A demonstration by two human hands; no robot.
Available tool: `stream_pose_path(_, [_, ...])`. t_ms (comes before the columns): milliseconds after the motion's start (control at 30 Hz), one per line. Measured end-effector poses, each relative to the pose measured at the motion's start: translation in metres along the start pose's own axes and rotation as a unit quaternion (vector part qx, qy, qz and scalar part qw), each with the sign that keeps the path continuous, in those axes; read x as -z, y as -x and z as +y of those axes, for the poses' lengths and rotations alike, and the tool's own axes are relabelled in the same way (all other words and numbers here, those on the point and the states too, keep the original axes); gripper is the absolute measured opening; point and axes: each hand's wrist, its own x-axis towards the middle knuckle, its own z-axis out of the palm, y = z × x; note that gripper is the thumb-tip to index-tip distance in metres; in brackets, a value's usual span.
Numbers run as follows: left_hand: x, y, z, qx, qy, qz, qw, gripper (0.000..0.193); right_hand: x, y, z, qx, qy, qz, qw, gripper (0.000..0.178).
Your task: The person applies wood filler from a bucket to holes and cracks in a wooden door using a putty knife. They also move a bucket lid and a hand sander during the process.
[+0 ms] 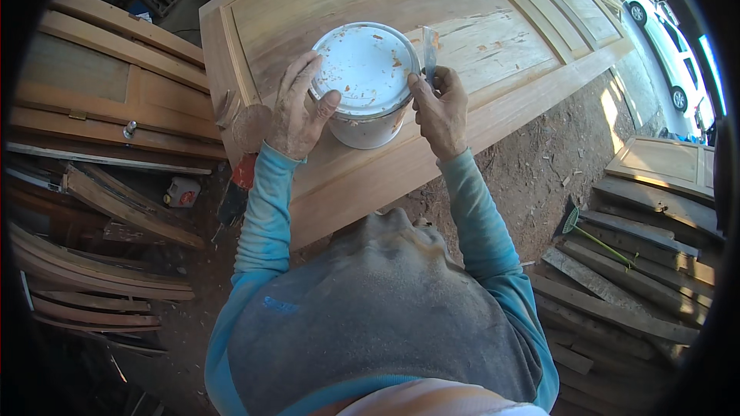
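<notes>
A round white bucket [365, 131] stands on a wooden panel door [370, 185], its white lid [362, 65] on and spotted with brown smears. My left hand [299, 108] cups the lid's left edge, thumb at the near rim and fingers along the side. On the opposite side my right hand [442, 112] is closed around a putty knife [429, 54], whose flat blade points up and away from me. The right thumb lies close to the lid's rim. The knife's handle is mostly hidden in my fist.
More wooden doors [100, 104] are stacked at the left, above curved boards [100, 262]. By the door's left edge sits a round wooden disc [250, 127] with something red [244, 172] below. Planks [617, 285] and a green-handled tool [605, 243] lie right. A white car [663, 50] stands beyond.
</notes>
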Motion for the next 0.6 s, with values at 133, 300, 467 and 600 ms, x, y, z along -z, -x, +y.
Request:
stream_pose_path(133, [0.002, -0.028, -0.012, 0.039, 0.000, 0.012, 0.999, 0.069, -0.009, 0.005, -0.009, -0.107, -0.083, 0.005, 0.991, 0.041])
stream_pose_path(300, [-0.008, -0.066, -0.017, 0.092, 0.001, -0.058, 0.994, 0.064, -0.009, 0.013, -0.003, -0.127, -0.125, 0.019, 0.984, 0.042])
stream_pose_path(467, [-0.024, -0.064, -0.027, 0.088, 0.037, -0.080, 0.992, 0.051, -0.022, 0.020, 0.002, -0.117, -0.134, 0.054, 0.983, 0.040])
stream_pose_path(600, [-0.017, -0.074, -0.028, 0.064, -0.017, -0.112, 0.992, 0.056, -0.022, 0.014, 0.005, -0.098, -0.153, 0.052, 0.982, 0.041])
